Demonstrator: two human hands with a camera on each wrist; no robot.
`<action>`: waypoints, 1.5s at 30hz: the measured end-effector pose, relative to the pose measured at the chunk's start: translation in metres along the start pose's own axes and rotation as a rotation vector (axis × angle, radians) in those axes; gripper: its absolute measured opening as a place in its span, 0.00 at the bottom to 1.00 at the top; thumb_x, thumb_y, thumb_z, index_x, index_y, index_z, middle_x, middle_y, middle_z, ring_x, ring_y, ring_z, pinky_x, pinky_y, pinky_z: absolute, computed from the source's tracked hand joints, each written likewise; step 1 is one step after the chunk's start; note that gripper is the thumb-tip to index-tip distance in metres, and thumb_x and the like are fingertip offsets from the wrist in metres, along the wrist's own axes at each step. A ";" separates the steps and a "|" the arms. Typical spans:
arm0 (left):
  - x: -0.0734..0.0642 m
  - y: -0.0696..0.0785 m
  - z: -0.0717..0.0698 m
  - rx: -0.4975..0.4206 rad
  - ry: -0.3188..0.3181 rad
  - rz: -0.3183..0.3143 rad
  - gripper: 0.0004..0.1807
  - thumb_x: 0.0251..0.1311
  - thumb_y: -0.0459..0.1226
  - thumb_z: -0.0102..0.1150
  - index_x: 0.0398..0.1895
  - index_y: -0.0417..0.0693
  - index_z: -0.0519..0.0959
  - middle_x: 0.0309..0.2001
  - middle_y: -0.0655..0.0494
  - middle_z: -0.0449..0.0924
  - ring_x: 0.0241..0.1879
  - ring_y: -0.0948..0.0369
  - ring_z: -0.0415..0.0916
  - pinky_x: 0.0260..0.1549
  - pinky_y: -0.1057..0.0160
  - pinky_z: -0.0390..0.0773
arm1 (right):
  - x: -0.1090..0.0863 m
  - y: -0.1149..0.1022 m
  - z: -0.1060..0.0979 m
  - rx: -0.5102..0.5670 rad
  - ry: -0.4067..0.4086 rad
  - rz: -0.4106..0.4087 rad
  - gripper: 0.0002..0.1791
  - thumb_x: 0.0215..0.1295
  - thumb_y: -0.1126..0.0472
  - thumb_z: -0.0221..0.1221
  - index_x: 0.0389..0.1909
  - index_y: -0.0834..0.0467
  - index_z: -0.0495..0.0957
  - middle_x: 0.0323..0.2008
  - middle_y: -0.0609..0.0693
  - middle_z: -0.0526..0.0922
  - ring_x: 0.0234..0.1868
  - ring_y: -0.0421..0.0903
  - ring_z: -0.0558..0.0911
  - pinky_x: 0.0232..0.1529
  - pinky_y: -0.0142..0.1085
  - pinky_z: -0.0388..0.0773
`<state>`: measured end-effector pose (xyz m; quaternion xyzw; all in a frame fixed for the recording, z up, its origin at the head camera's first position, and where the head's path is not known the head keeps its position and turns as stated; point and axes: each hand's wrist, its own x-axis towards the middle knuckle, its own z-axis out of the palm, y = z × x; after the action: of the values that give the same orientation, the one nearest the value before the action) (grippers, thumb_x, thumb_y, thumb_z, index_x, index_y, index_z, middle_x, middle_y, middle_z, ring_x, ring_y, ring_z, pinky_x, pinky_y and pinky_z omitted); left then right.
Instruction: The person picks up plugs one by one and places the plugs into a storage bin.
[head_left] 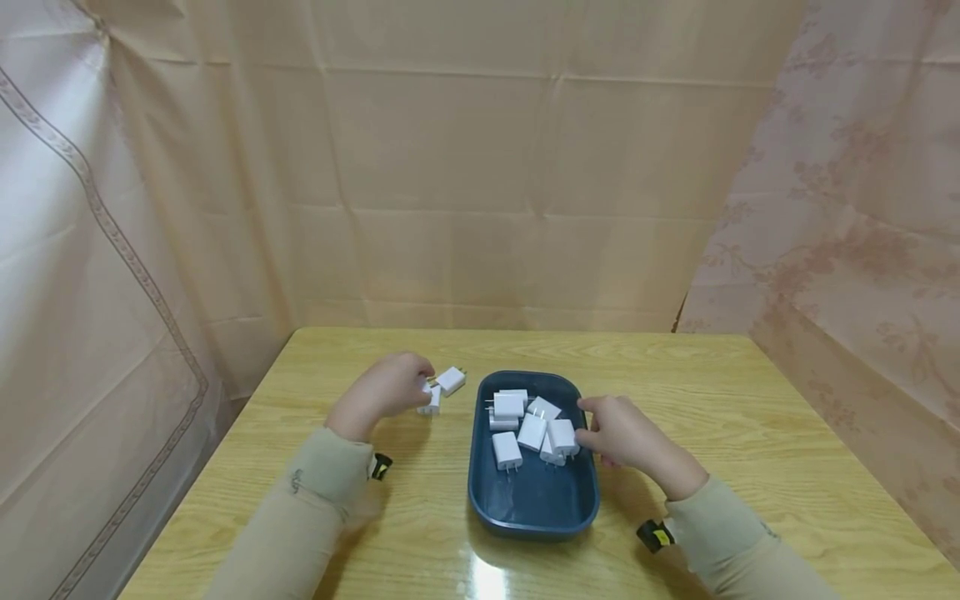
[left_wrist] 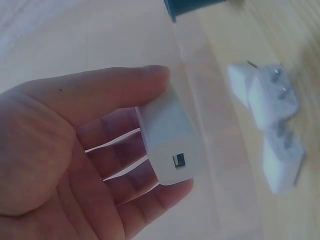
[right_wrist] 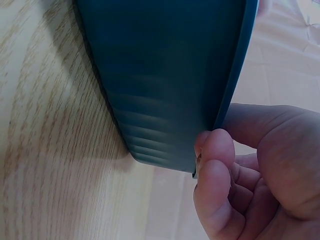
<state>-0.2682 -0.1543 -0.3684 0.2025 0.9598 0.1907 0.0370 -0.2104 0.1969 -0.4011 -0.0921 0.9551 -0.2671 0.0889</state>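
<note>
We see the left hand (head_left: 384, 390) grasping a white charger (left_wrist: 170, 140) between thumb and fingers (left_wrist: 145, 205); just beside these fingers, loose chargers (head_left: 452, 381) lie on the table (head_left: 712, 400). The right hand (head_left: 628, 432) grips a dark blue box (head_left: 525, 500) by its rim; leftward of its fingers, we note piled chargers (head_left: 532, 431) inside.

In the head view, the table (head_left: 675, 367) is warmly lit, whitened by glare at the near edge; soft shadows are cast beside the arms (head_left: 277, 508). The left-wrist view is veiled by haze, and the plugs (left_wrist: 270, 97) are blurred. In the right-wrist view, the tray (right_wrist: 155, 65) is dimly lit, with faint highlights caught along its side.
</note>
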 end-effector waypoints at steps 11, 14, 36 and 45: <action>0.005 0.025 -0.001 0.050 -0.001 0.052 0.18 0.58 0.33 0.68 0.53 0.42 0.85 0.46 0.50 0.83 0.38 0.57 0.77 0.44 0.55 0.79 | 0.001 0.001 0.000 0.003 -0.002 0.012 0.31 0.66 0.63 0.65 0.68 0.67 0.71 0.19 0.52 0.79 0.13 0.47 0.77 0.17 0.35 0.73; 0.005 0.030 0.000 0.047 -0.008 0.074 0.17 0.59 0.32 0.67 0.52 0.42 0.85 0.45 0.51 0.83 0.36 0.58 0.76 0.40 0.57 0.79 | 0.001 0.000 0.000 0.006 0.000 0.013 0.31 0.65 0.63 0.65 0.68 0.67 0.71 0.19 0.52 0.79 0.13 0.47 0.77 0.18 0.36 0.73; 0.012 0.079 0.005 0.129 -0.052 0.241 0.15 0.58 0.30 0.63 0.49 0.42 0.86 0.47 0.51 0.85 0.40 0.59 0.76 0.45 0.57 0.79 | -0.001 -0.001 -0.001 -0.024 0.011 -0.035 0.30 0.64 0.65 0.64 0.67 0.70 0.72 0.17 0.49 0.77 0.12 0.44 0.76 0.16 0.35 0.72; 0.011 0.099 0.012 0.164 -0.084 0.259 0.15 0.60 0.33 0.66 0.50 0.47 0.86 0.48 0.54 0.84 0.42 0.61 0.77 0.45 0.60 0.79 | -0.001 0.000 -0.001 -0.017 0.010 -0.030 0.30 0.64 0.65 0.63 0.66 0.70 0.72 0.18 0.50 0.76 0.12 0.45 0.76 0.17 0.36 0.72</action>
<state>-0.2397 -0.0619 -0.3416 0.3348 0.9356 0.1061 0.0354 -0.2094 0.1973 -0.4004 -0.1059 0.9563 -0.2608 0.0794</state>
